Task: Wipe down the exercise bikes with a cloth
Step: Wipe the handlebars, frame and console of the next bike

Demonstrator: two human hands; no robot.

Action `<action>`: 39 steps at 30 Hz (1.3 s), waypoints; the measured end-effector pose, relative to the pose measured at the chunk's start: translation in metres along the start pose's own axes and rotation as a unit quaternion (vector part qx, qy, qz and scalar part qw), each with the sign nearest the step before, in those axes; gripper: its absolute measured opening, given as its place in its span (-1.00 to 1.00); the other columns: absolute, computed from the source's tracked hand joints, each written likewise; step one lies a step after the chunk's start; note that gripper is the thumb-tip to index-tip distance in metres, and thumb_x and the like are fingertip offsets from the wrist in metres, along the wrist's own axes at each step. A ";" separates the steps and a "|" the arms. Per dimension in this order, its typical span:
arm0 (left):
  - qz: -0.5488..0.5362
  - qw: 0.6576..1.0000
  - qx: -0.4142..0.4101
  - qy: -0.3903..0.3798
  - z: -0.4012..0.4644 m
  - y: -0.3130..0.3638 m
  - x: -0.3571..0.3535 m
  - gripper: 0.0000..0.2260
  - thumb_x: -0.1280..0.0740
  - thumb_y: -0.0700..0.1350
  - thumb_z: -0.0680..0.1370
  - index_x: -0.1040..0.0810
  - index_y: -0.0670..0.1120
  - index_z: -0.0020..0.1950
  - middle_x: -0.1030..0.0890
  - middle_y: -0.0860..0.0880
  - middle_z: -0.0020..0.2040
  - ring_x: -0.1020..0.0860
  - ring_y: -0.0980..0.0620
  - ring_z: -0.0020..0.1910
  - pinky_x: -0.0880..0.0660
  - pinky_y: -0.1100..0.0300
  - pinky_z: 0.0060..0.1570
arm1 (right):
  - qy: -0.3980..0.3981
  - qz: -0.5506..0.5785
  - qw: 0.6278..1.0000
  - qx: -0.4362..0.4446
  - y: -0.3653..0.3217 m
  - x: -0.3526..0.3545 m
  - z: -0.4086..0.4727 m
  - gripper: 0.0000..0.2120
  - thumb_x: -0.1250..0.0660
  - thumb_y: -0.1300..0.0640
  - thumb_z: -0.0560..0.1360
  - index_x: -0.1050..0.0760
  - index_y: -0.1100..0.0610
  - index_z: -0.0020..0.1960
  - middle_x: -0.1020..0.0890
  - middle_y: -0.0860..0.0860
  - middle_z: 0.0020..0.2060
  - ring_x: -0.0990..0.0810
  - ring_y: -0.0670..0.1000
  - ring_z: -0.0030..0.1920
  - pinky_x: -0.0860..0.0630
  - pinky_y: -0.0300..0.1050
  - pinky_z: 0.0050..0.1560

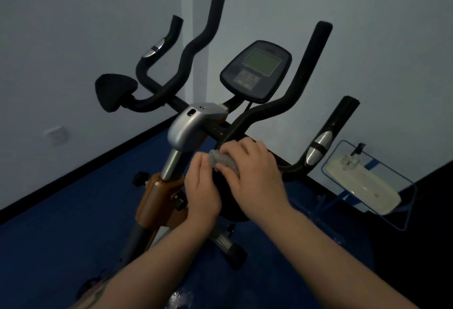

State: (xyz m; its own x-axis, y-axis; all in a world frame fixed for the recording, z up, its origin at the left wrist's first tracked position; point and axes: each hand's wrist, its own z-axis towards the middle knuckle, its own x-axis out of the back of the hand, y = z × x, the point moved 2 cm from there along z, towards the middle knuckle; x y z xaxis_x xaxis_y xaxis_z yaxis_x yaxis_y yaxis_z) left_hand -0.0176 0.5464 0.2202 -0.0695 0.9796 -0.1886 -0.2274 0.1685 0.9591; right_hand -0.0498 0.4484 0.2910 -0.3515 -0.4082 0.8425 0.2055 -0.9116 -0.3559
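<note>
Pale walls meeting in a corner, black skirting, deep blue floor [61, 247]; dim light.

Exercise bike [181, 134]: centre frame, one seen. Black foam-sleeved handlebars [301, 83] curving up toward 12 and 1 o'clock, with metal pulse pads on the outer horns. Rounded console [256, 70] with a greenish screen at 12 o'clock from the hands. Silver moulded stem cover over a steel post, tan-orange frame below, black knobs at 8 o'clock.

Cloth [221, 159]: small, grey, nubbly, bunched into a wad against the dark pad at the handlebar junction, just right of the stem.

Right hand [255, 176]: grip closed over the cloth, fingers curled across its top, presumably to press it flat against the pad while wiping.

Left hand [202, 186]: fingers held together, tips touching the cloth's near edge, curl modest; whether it pinches the cloth or merely steadies it cannot be told.

Clear-edged panel [402, 200]: at 3 o'clock, low, showing a cream oblong shape; nature uncertain.

Wall socket [55, 134]: at 9 o'clock, white, blurred.

Judgement: wiping is under way on the central bar; horns, console and frame likely remain.
</note>
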 end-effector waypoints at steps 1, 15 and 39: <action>-0.019 1.000 0.023 0.003 -0.001 0.000 0.002 -0.74 -0.11 -0.21 0.64 -0.41 -0.16 -0.24 -0.46 0.08 -0.36 -0.42 0.17 -0.35 -0.40 0.34 -0.30 | -0.005 -0.014 1.000 0.010 -0.002 -0.004 -0.006 -0.81 -0.31 0.04 0.52 -0.48 0.03 0.11 -0.52 -0.02 -0.04 -0.45 0.01 -0.04 -0.46 0.00 -0.07; 0.081 0.995 0.049 -0.027 -0.006 0.017 0.018 -0.74 -0.23 -0.13 0.59 -0.46 -0.03 -0.30 -0.52 0.01 -0.37 -0.47 0.15 -0.37 -0.41 0.35 -0.38 | -0.148 -0.015 0.981 0.126 0.012 0.023 -0.047 -0.89 -0.23 -0.07 0.49 -0.46 -0.11 -0.02 -0.49 -0.19 -0.13 -0.40 -0.13 -0.05 -0.34 -0.19 -0.08; 0.434 0.879 -0.196 0.001 0.003 0.025 -0.024 -0.83 -0.25 -0.02 0.51 -0.58 -0.03 -0.19 -0.55 0.06 -0.26 -0.50 0.09 -0.32 -0.46 0.02 -0.34 | -0.297 -0.230 0.910 0.175 0.097 0.006 0.025 -0.77 -0.08 0.02 0.63 -0.24 0.12 0.21 -0.43 0.08 0.02 -0.40 0.08 -0.27 -0.35 -0.03 -0.39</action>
State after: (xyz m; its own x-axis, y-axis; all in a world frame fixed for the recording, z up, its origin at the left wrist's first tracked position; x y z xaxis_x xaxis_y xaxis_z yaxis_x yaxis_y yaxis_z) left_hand -0.0185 0.5278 0.2497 -0.3837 0.7199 0.5783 -0.4054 -0.6940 0.5949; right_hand -0.0088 0.3590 0.2722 0.0601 0.2053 0.9768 0.4764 -0.8659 0.1527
